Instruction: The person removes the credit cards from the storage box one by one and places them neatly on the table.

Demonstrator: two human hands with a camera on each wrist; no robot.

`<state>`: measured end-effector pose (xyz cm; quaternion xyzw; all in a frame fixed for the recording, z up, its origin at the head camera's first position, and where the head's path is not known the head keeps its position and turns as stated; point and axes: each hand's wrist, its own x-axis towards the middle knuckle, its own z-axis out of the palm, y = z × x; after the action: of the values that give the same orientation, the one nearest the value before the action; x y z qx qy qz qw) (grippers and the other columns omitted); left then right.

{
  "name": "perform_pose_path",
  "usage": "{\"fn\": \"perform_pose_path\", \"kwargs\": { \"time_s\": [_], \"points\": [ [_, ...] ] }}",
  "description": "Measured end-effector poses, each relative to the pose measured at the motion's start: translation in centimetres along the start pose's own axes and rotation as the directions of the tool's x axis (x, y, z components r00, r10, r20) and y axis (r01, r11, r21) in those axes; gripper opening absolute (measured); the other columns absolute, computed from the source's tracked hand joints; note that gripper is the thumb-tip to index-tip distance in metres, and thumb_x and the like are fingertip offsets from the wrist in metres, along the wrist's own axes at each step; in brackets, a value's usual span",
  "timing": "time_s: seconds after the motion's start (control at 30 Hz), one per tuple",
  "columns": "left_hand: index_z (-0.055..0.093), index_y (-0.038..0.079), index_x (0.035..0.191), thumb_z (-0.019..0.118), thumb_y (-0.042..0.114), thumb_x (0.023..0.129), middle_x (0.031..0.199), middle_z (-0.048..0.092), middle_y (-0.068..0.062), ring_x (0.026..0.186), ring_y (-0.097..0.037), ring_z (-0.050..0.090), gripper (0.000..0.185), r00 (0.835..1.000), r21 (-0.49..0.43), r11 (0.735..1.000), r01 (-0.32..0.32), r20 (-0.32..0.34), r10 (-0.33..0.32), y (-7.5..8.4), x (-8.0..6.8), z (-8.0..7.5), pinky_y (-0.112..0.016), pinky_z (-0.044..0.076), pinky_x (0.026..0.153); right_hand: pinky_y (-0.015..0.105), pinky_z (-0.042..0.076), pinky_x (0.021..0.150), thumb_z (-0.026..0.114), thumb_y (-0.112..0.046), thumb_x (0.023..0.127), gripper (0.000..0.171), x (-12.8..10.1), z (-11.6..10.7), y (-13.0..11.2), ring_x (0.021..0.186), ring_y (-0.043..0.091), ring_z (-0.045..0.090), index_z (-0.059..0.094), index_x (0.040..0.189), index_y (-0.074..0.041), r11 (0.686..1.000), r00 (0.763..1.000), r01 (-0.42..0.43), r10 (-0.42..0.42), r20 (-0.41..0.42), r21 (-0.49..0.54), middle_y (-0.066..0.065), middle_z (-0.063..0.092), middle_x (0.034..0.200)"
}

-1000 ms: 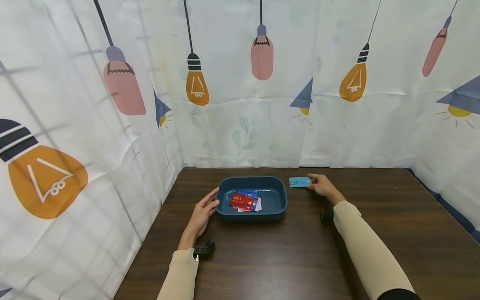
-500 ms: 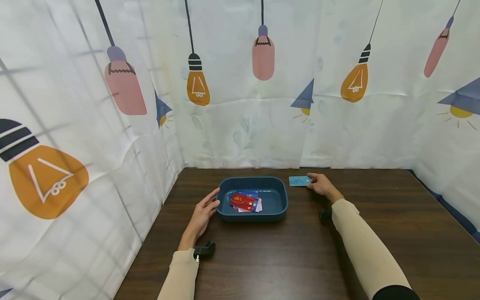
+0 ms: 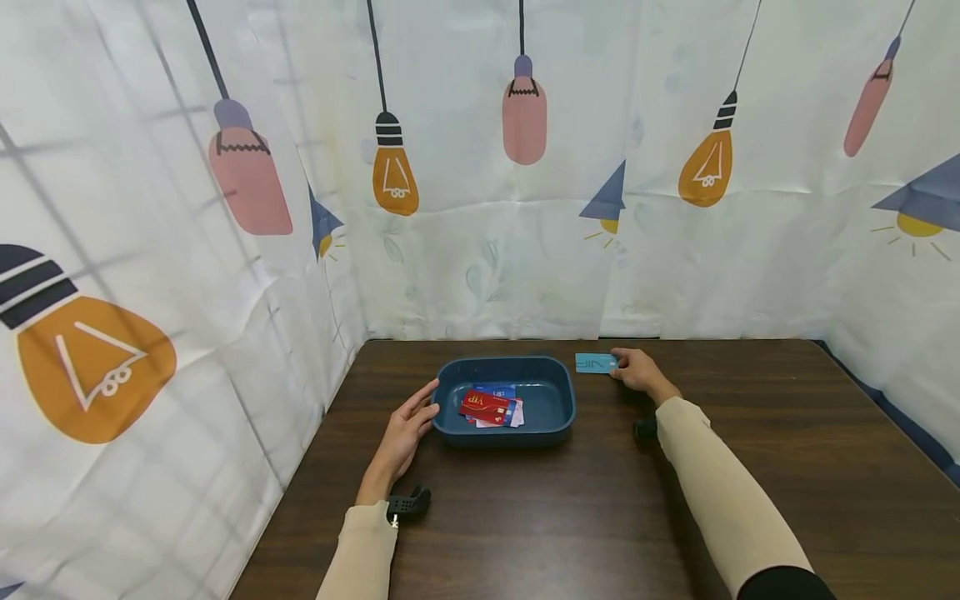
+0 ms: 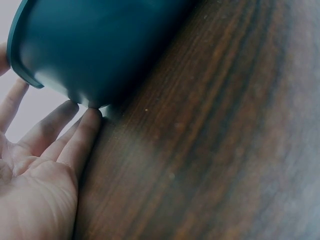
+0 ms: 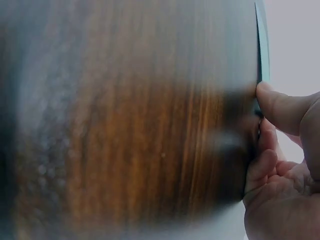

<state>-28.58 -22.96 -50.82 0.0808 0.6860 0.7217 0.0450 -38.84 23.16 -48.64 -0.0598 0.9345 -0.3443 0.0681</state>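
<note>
A dark blue plastic tray (image 3: 543, 435) stands on the table. Several cards lie overlapped inside it, a red VIP card (image 3: 486, 407) on top and a blue card (image 3: 501, 389) partly under it. My left hand (image 3: 400, 435) touches the tray's left end; in the left wrist view, the extended fingertips (image 4: 89, 120) meet its outer wall. Right of the tray, my right hand (image 3: 639, 372) pinches the right end of a light blue card (image 3: 595, 363) close to the tabletop. The right wrist view shows that card (image 5: 264, 55) edge-on at the thumb.
The brown wooden table (image 3: 525, 517) runs back to a white curtain (image 3: 480, 267) printed with lamps. A second stretch of curtain (image 3: 225, 400) hangs along the left edge. Dark straps with small devices (image 3: 409, 502) sit at the wrists.
My right hand and the light blue card have shifted very slightly left. The left hand and the tray keep their places.
</note>
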Motion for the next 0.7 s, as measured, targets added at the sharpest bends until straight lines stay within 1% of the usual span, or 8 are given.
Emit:
{"fn": "perform_pose_path", "kwargs": {
  "time_s": [0.1,0.17,0.4,0.47,0.6,0.7],
  "points": [
    [0.043,0.016,0.157,0.053,0.017,0.107,0.167,0.033,-0.009,0.153,-0.028,0.032,0.051,1.000,0.001,1.000,0.002,-0.001,-0.002,-0.03,0.01,0.03,-0.037,0.042,0.115,0.059,0.045,0.106,0.057,-0.007,0.103,0.056,-0.04,0.05,-0.20,0.128,0.051,0.050,0.037,0.154,0.006,1.000,1.000,-0.010,0.009,-0.002,-0.009,0.038,0.051,0.140],
    [0.043,0.017,0.157,0.054,0.019,0.107,0.166,0.033,-0.009,0.153,-0.028,0.033,0.051,1.000,0.002,1.000,0.004,-0.004,-0.004,-0.02,-0.02,0.03,-0.037,0.042,0.115,0.059,0.046,0.104,0.057,-0.007,0.103,0.056,-0.03,0.05,-0.24,0.128,0.051,0.051,0.037,0.154,0.007,1.000,1.000,-0.005,0.005,-0.003,-0.023,0.038,0.051,0.139],
    [0.044,0.017,0.156,0.056,0.020,0.106,0.166,0.034,-0.007,0.153,-0.026,0.032,0.052,1.000,-0.004,1.000,0.001,-0.009,-0.001,0.01,-0.09,0.04,-0.024,0.046,0.107,0.055,0.049,0.096,0.057,-0.008,0.103,0.056,0.33,0.09,-0.37,0.121,0.048,0.054,0.038,0.154,0.006,0.999,1.000,-0.001,0.001,0.000,-0.041,0.038,0.051,0.137],
    [0.044,0.017,0.156,0.056,0.020,0.106,0.166,0.034,-0.006,0.153,-0.026,0.032,0.052,1.000,-0.001,1.000,0.003,-0.009,-0.003,0.00,-0.13,0.06,-0.025,0.046,0.108,0.055,0.049,0.097,0.058,-0.008,0.103,0.056,0.40,0.12,-0.40,0.121,0.049,0.054,0.038,0.154,0.006,0.999,1.000,-0.001,0.001,0.000,-0.047,0.039,0.051,0.137],
    [0.044,0.018,0.156,0.057,0.021,0.106,0.166,0.034,-0.006,0.152,-0.025,0.034,0.052,1.000,-0.003,1.000,0.005,-0.011,-0.005,0.00,-0.17,0.01,-0.032,0.045,0.113,0.059,0.048,0.102,0.059,-0.007,0.102,0.056,0.48,0.16,-0.56,0.126,0.052,0.052,0.040,0.153,0.006,0.999,1.000,-0.001,0.001,-0.001,-0.050,0.040,0.051,0.137],
    [0.045,0.018,0.156,0.058,0.021,0.106,0.166,0.034,-0.006,0.152,-0.025,0.034,0.052,1.000,-0.008,1.000,0.002,-0.010,-0.002,-0.08,-0.07,0.14,-0.030,0.045,0.112,0.058,0.049,0.100,0.059,-0.007,0.102,0.056,0.47,-0.01,-0.56,0.126,0.052,0.052,0.040,0.153,0.006,0.999,1.000,-0.003,0.003,0.002,-0.053,0.040,0.051,0.137]
  ]
}}
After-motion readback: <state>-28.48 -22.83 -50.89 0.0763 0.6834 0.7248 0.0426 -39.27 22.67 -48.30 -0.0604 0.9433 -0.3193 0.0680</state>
